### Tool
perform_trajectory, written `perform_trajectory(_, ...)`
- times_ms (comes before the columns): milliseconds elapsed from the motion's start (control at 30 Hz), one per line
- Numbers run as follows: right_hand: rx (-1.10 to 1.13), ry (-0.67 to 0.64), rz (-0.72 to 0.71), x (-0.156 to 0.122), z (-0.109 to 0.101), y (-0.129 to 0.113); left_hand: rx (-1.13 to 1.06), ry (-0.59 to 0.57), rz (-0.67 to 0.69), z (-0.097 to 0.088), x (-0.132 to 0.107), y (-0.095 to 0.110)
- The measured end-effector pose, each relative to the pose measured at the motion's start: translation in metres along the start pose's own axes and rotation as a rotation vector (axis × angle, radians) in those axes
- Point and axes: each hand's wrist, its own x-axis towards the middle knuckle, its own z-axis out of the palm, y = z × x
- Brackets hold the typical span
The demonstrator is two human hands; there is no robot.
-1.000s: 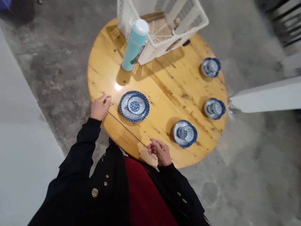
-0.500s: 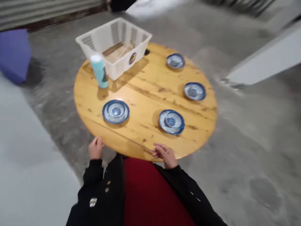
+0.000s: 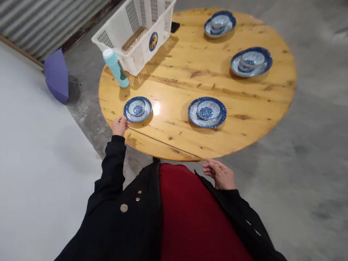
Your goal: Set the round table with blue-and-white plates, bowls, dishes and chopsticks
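My left hand [image 3: 120,126] is over the near left edge of the round wooden table [image 3: 174,87], beside a blue-and-white plate [image 3: 148,113]. Its fingers are loosely bent, with nothing visible in them. A matching bowl [image 3: 136,108] rests on that plate. At the table's front edge is my right hand [image 3: 219,174], its index finger stretched out and the others partly curled, holding nothing I can see. Nearest to it, farther in on the table, another plate [image 3: 193,115] carries a bowl [image 3: 208,110].
Two more plates with bowls sit toward the far right: a plate [image 3: 268,67] and a plate [image 3: 230,28]. A white plastic basket [image 3: 136,59], a light-blue bottle [image 3: 116,69] and a black object [image 3: 175,26] stand behind. A purple umbrella [image 3: 56,76] lies on the floor beside a wall.
My left hand has moved forward from below the table edge to beside the left plate. My right hand stays by the front edge. The view has shifted, bringing the table closer.
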Motion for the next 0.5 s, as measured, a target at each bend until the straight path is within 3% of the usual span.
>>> perform_trajectory(167, 0.06, 0.036, 0.013, -0.004, -0.015, 0.013, 0.113, -0.069, -0.102, 0.026, 0.029, 0.015)
perform_trajectory(300, 0.105, 0.09, -0.007, -0.004, -0.027, 0.02, 0.232, -0.061, -0.174, 0.045, 0.044, 0.023)
perform_trajectory(500, 0.153, 0.149, 0.012, -0.001, -0.036, 0.027, 0.344, -0.085, -0.148, 0.059, 0.057, 0.027)
